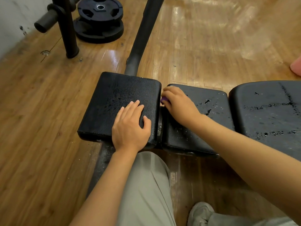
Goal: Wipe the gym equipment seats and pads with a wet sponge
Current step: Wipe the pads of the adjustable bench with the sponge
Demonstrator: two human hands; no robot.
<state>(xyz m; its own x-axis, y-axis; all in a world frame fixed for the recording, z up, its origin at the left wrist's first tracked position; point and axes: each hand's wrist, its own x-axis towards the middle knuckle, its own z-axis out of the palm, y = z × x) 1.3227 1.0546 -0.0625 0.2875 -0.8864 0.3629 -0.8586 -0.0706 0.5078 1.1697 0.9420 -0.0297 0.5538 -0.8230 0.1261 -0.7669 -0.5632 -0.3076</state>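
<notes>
Purple foam shows only as a small patch: the sponge (163,100) sits under the right hand (178,104), at the left edge of the middle pad (211,111), just beside the gap that separates it from the left pad (117,98). Too little of it is visible to tell its long axis or which way it points. The right hand's grip is curled over the sponge, fingers bent down around it, knuckles toward the gap. The left hand (130,126) lies flat on the near right part of the left pad, fingers straight and spread, holding nothing.

Three black padded sections run in a row from left to right; the right pad (267,115) and the middle one carry wet streaks and droplets. A dark metal tube (143,35) slopes away from behind the left pad. The floor (40,111) is glossy wood plank. At the far left, two black weight plates (99,20) lie stacked beside a black upright post (68,30). Grey trousers (145,185) and a pale shoe (200,212) fill the bottom.
</notes>
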